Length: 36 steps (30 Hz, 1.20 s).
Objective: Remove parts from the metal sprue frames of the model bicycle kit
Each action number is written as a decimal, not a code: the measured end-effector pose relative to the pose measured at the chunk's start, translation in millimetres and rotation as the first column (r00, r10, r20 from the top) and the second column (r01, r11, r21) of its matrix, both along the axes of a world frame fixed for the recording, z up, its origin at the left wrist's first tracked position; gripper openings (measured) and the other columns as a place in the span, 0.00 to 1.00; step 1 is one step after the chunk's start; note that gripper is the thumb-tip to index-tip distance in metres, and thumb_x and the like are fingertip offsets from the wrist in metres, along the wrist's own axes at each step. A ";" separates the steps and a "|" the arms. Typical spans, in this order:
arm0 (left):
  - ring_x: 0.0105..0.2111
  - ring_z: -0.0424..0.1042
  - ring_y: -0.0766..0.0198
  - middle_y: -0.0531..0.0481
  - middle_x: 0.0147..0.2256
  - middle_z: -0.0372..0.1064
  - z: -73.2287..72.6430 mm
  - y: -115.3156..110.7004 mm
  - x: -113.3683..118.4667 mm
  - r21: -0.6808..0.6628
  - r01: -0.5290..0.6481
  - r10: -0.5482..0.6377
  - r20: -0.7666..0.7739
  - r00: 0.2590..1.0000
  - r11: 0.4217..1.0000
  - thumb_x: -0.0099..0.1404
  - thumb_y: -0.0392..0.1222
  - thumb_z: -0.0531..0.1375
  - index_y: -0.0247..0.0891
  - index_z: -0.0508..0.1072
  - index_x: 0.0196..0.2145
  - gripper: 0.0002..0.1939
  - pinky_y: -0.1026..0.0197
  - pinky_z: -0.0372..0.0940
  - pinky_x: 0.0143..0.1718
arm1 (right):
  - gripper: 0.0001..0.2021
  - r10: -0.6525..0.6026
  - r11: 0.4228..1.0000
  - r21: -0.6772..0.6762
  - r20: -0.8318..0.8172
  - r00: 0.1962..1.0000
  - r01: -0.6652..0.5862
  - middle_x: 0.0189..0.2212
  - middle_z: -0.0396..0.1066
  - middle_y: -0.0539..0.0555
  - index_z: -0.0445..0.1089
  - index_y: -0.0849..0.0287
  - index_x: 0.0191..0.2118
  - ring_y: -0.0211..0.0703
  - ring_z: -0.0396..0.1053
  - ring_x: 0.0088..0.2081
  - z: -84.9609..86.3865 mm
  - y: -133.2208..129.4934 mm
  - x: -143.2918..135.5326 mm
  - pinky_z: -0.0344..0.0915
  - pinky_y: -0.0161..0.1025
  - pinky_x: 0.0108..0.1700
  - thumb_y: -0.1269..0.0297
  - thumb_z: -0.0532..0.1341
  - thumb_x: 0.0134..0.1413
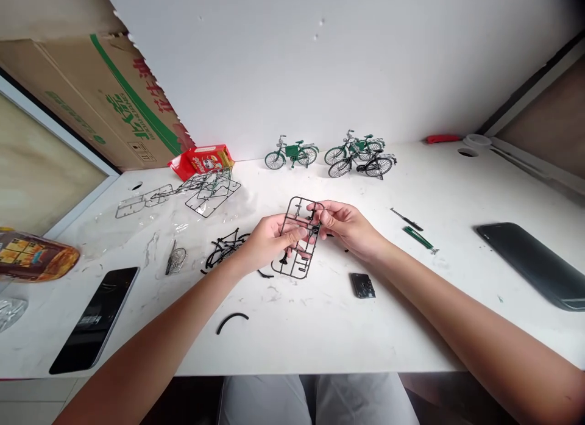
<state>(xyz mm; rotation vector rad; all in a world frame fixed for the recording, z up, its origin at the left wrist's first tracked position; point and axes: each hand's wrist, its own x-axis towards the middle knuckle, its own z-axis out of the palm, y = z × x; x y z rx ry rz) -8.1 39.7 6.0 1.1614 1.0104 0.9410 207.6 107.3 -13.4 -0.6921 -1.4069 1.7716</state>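
Between both hands, above the white table, is a black plastic sprue frame [299, 277] with small model parts on it. My left hand [269, 239] grips its left side, thumb across the middle bars. At the upper right edge, the fingers of my right hand [342, 224] pinch the frame near a small dark part. Just behind my left wrist lies a heap of black bicycle model parts [223, 247]. A curved black strip [232, 318] rests nearer the table's front edge. Below my right wrist sits a small black square piece [362, 285].
Assembled model bicycles [292, 153] stand along the back wall. Emptied sprues [212, 193] and a red box [205, 161] lie at the back left. A phone [95, 318] is at left, green-handled nippers [418, 237] and a dark case [532, 263] at right.
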 end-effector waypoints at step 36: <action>0.32 0.84 0.58 0.41 0.40 0.83 -10.9 -23.3 19.1 0.030 -0.088 0.087 0.024 0.996 0.996 0.69 0.52 0.70 0.32 0.77 0.42 0.18 0.59 0.80 0.32 | 0.19 0.017 0.997 -0.069 0.041 0.999 -0.014 0.35 0.74 0.51 0.78 0.55 0.38 0.40 0.69 0.36 15.5 -27.8 -11.3 0.69 0.41 0.42 0.47 0.78 0.52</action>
